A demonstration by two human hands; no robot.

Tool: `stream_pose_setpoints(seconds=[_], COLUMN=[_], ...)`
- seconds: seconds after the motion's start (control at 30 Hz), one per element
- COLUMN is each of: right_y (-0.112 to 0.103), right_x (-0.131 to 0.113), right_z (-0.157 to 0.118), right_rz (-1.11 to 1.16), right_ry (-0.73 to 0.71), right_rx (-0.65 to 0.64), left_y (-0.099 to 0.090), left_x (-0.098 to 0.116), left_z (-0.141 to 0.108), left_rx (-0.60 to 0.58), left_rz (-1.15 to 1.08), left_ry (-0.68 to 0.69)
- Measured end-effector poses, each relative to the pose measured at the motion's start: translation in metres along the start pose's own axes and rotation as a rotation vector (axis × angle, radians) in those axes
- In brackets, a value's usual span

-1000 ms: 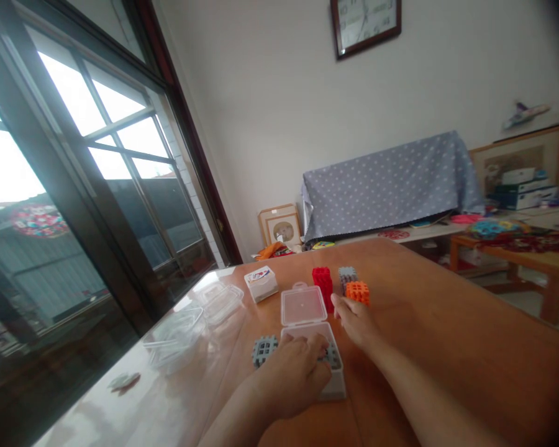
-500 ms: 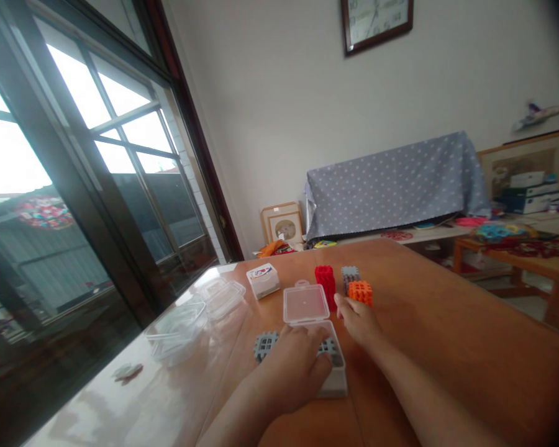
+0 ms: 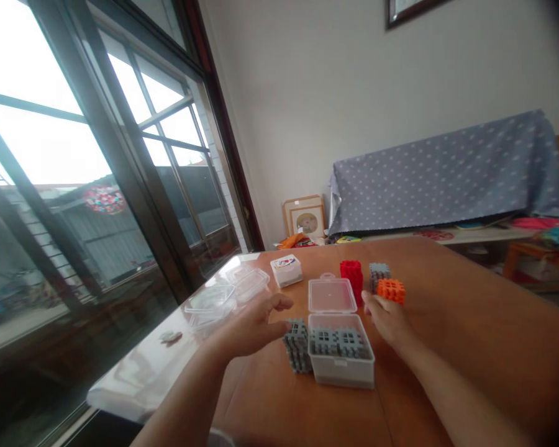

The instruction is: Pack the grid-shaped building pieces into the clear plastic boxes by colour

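My left hand (image 3: pixel 263 326) is open, thumb and fingers apart, beside a stack of grey interlocking block pieces (image 3: pixel 298 344). Whether its thumb touches the stack I cannot tell. Directly right of this stack stands a clear plastic box (image 3: pixel 345 372) with its lid (image 3: pixel 331 295) folded back. More grey block pieces (image 3: pixel 339 340) lie inside the box. My right hand (image 3: pixel 389 320) is closed beyond the box's right side, thumb side up; its fingers curl out of sight, so anything in them is hidden. Near it are a red block stack (image 3: pixel 351 281), an orange block stack (image 3: pixel 391 290) and a grey-blue one (image 3: pixel 379 271).
Clear plastic containers (image 3: pixel 212 301) sit on the table's left side, near a small flat object (image 3: pixel 171 338) I cannot identify. A white box (image 3: pixel 286 271) stands farther back. The brown table (image 3: pixel 466 329) stretches right; a glass door (image 3: pixel 121 205) is on the left.
My left hand has lifted out of the clear box and moved left, its fingers spreading. Grey pieces in the box now show. My right hand stays near the orange stack. The view has turned left.
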State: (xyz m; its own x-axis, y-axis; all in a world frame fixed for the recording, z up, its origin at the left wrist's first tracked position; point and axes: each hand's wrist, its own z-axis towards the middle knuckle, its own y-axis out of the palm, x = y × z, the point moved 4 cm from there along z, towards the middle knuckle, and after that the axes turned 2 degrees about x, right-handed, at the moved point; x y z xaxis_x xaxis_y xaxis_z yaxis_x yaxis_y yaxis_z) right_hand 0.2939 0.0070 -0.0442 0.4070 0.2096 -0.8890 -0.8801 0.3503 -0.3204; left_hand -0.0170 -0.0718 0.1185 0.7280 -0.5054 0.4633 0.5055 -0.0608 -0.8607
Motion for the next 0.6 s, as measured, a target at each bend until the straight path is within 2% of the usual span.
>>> stream_pose_setpoints(seconds=[0.13, 0.23, 0.6], right_y=[0.001, -0.001, 0.001], right_x=[0.005, 0.007, 0.013], right_z=[0.001, 0.001, 0.003], right_rz=[-0.031, -0.036, -0.021], right_ry=[-0.010, -0.010, 0.019], right_rx=[-0.002, 0.011, 0.000], left_y=[0.004, 0.008, 0.009], left_x=[0.000, 0.003, -0.008], left_z=[-0.002, 0.000, 0.004], left_rx=[-0.128, -0.175, -0.150], left_rz=[0.042, 0.092, 0.205], left_ry=[0.029, 0.042, 0.034])
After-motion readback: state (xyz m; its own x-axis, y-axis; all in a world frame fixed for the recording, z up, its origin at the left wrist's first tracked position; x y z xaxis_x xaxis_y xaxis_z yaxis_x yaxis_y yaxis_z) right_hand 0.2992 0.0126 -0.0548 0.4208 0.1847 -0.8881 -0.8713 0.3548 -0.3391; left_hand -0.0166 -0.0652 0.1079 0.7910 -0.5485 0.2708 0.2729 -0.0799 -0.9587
